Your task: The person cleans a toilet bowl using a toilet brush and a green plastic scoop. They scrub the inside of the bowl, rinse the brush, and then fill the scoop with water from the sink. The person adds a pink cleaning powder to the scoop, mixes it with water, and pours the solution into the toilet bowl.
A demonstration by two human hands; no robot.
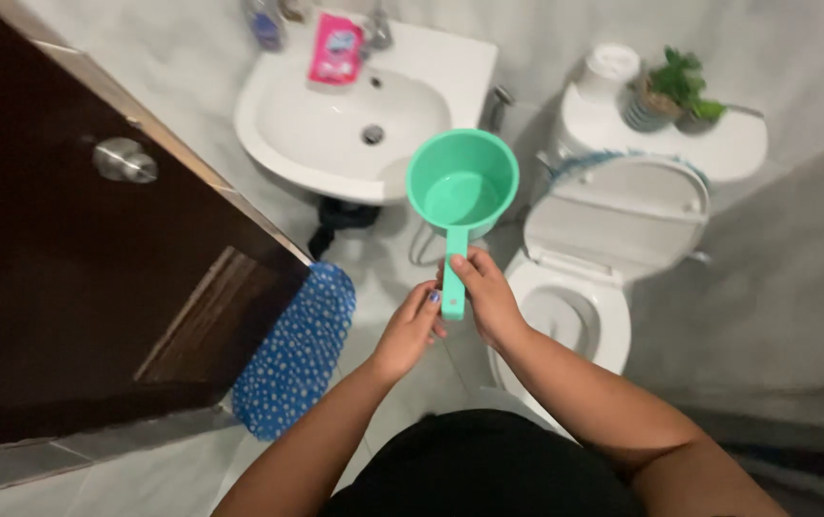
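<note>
Both hands, left hand (410,325) and right hand (486,297), clasp one green dipper (461,191) by its handle (bowl beyond the grip).

Pink pouch (336,48) on sink rim (450,57); clear bottle (265,23) beside.

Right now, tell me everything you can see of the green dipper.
The green dipper looks like smooth plastic: a round, deep bowl with a flat straight handle that has a small hole near its end. The bowl faces up toward the camera and looks empty. It is held in the air between the sink and the toilet, bowl away from the person. The right hand grips the handle, and the left hand touches its end.
</note>
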